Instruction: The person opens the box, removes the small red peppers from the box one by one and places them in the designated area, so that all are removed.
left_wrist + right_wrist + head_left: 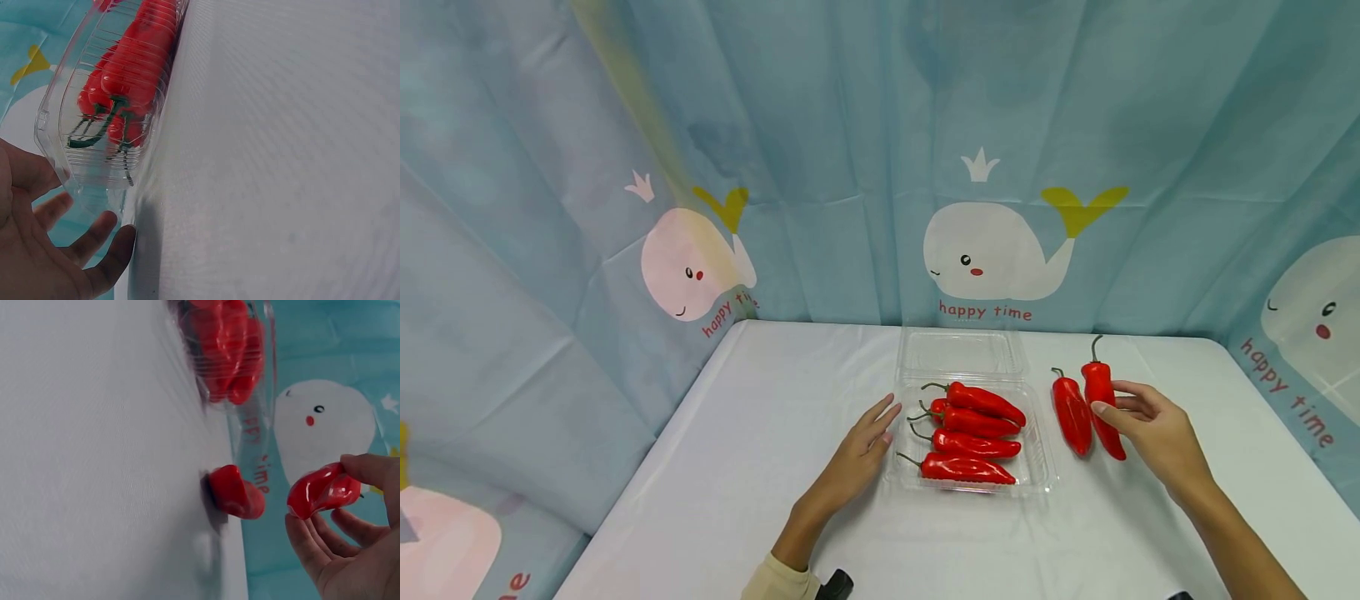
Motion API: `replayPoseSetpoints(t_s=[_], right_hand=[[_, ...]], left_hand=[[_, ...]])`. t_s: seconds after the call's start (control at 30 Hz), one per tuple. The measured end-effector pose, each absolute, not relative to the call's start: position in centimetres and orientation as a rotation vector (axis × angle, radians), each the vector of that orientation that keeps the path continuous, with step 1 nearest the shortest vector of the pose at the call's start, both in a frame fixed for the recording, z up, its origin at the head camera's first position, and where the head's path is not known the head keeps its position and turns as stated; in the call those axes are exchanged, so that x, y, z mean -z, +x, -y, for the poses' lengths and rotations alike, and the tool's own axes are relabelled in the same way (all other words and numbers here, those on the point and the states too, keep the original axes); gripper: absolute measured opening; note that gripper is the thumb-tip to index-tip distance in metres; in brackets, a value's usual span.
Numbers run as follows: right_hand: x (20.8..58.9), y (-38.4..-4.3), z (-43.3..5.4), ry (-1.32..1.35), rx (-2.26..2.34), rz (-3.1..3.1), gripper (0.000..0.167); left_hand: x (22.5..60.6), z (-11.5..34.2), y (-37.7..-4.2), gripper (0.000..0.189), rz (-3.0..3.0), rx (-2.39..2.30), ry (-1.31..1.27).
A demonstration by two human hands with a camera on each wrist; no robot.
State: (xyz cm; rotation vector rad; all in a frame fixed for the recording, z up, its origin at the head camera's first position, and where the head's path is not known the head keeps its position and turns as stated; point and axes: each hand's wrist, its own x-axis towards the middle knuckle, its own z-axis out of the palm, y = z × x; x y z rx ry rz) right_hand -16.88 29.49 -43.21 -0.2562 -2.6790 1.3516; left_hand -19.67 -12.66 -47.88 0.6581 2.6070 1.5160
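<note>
A clear plastic clamshell box [1041, 454] stands with its lid folded back, several red chili peppers [970, 468] lying in it with stems to the left. My left hand [856, 457] is at the box's left side, fingers spread and fairly straight; in the left wrist view its fingertips are right at the box wall [56, 106]. With thumb and fingers my right hand [1157, 429] pinches a red chili pepper [1099, 385], stem pointing away. In the right wrist view this held pepper [322, 490] appears raised off the table. Beside it another chili pepper [1071, 412] lies on the table.
The box's lid [961, 353] lies flat behind its base. A white cloth [715, 467] covers the table. Behind and along the sides hangs a blue curtain [820, 150] printed with whales, close to the table's far edge.
</note>
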Motion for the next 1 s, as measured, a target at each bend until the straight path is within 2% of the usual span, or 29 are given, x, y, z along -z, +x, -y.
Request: replayPoseSetpoints(t_s=[1.0], right_hand=[[45.3,-18.8,-32.9,-0.407,-1.378,2.79,0.087]], left_hand=[[47.8,12.7,-19.6,0.05,-2.604,-1.506,0.653]])
